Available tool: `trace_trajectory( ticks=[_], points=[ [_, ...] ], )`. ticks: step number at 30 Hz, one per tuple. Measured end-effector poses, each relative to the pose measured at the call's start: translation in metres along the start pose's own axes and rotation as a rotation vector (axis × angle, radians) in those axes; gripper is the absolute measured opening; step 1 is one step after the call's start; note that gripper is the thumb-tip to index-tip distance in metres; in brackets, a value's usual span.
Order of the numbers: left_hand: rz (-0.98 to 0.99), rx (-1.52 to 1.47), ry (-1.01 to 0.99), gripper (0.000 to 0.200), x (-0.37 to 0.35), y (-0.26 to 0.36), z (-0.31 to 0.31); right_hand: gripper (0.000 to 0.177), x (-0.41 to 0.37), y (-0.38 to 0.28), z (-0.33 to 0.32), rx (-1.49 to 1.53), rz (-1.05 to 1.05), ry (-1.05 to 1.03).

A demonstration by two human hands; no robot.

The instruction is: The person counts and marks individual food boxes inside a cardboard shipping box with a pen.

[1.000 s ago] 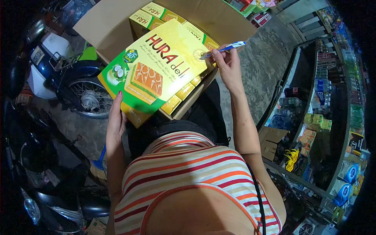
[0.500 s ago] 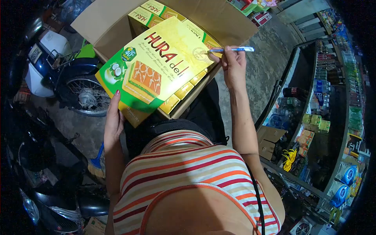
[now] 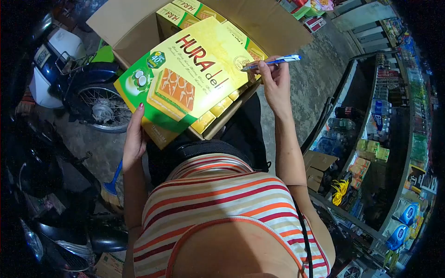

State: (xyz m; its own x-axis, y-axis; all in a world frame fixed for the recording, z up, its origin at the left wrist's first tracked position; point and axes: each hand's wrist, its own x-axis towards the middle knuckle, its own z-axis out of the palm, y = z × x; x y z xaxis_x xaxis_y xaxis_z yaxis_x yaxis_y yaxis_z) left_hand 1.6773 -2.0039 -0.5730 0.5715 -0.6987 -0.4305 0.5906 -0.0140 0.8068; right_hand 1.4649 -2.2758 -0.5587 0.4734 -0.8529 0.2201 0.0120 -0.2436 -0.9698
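A yellow and green HURA deli box (image 3: 199, 60) lies tilted over an open cardboard carton (image 3: 134, 39). My left hand (image 3: 136, 136) grips its lower left edge, with the thumb on top and the other fingers hidden beneath. In my right hand (image 3: 276, 85) is a blue and white pen (image 3: 282, 59), pinched between thumb and fingers. The pen's tip end is over the round print near the box's right edge; whether it touches cannot be made out. More yellow boxes (image 3: 174, 16) sit inside the carton.
A motorbike (image 3: 99, 74) stands at the left, with a blue-handled broom (image 3: 111, 187) below it. Shelves of bottles and packs (image 3: 378, 139) line the right side, near a small cardboard box (image 3: 317, 162) and a yellow cord (image 3: 340, 190). Concrete floor (image 3: 310, 69) shows between carton and shelves.
The pen is tilted differently, and its tip end sits slightly lower and further left over the box. The held box and carton have shifted slightly in view. Both hands keep their holds.
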Motion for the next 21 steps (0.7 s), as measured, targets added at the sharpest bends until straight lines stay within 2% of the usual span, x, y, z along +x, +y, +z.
trace_trajectory(
  ticks=[8,10,11,12,14,16,17,21],
  points=[
    [0.003,0.014,-0.059,0.053,-0.001,0.002,0.001,0.02,0.0,0.004,0.001,-0.15,-0.035,-0.029],
    [0.025,0.033,-0.064,0.054,0.0,-0.001,0.0,0.023,-0.004,-0.017,0.005,-0.415,-0.004,-0.041],
    [0.048,0.055,-0.068,0.054,-0.001,-0.002,-0.003,0.032,-0.002,-0.018,0.009,-0.45,-0.064,-0.041],
    [0.051,0.053,-0.028,0.054,0.001,-0.002,-0.006,0.028,-0.001,-0.018,0.008,-0.597,-0.124,-0.083],
    [-0.003,0.082,-0.06,0.051,0.009,-0.004,-0.01,0.026,0.001,-0.026,0.012,-0.679,-0.168,-0.153],
    [-0.001,0.081,0.003,0.051,0.002,0.001,-0.003,0.024,0.0,-0.033,0.018,-0.835,-0.156,-0.196],
    [-0.008,0.089,0.025,0.052,0.001,0.002,0.0,0.024,0.001,-0.026,0.019,-0.884,-0.257,-0.183],
    [-0.011,0.043,0.008,0.06,0.017,-0.012,-0.015,0.024,-0.002,-0.028,0.02,-0.74,-0.236,-0.152]
  ],
)
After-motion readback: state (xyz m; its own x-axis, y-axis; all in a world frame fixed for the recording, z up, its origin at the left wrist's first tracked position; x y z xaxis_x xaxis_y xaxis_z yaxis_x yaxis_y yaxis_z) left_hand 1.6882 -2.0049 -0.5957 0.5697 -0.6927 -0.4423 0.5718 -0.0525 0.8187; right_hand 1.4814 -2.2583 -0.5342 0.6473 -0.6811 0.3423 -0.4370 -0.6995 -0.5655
